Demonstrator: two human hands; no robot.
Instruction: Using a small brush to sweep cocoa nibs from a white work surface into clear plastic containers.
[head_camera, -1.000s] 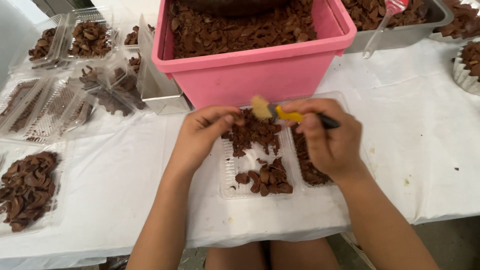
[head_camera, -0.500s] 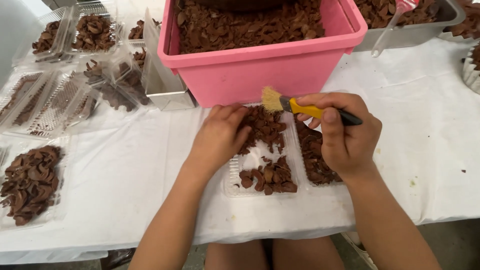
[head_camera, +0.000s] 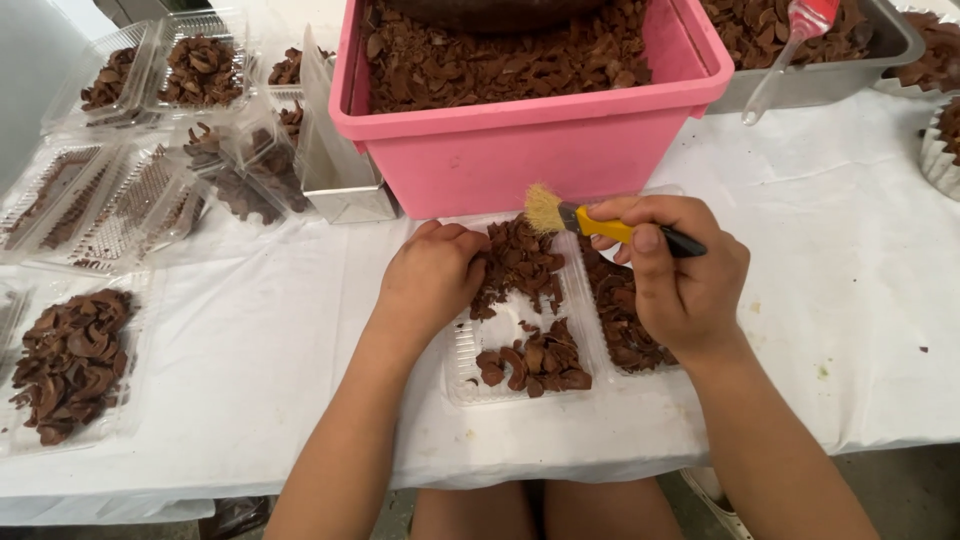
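**Brush raised over a partly filled tray**

You are gripping a small brush (head_camera: 600, 224) in your right hand (head_camera: 680, 280), fingers closed around its yellow-and-black handle. The brush is lying nearly level, its long axis running left to right, with the pale bristles pointing left, away from your grip and slightly up toward the pink tub (head_camera: 530, 140) just beyond them. The black end of the handle is sticking out past your thumb on the other side.

Your left hand (head_camera: 435, 275) is curling down onto the brown pieces (head_camera: 520, 265) in the clear plastic tray (head_camera: 460, 360) below the bristles; whether it is pinching a piece or only pressing, I cannot tell.

As for progress, the tray is looking about half filled: one heap under your left fingers, a second heap (head_camera: 535, 365) nearer to you, bare plastic between them. The compartment under your right hand is already holding pieces. The tub is staying heaped, so plenty seems left.
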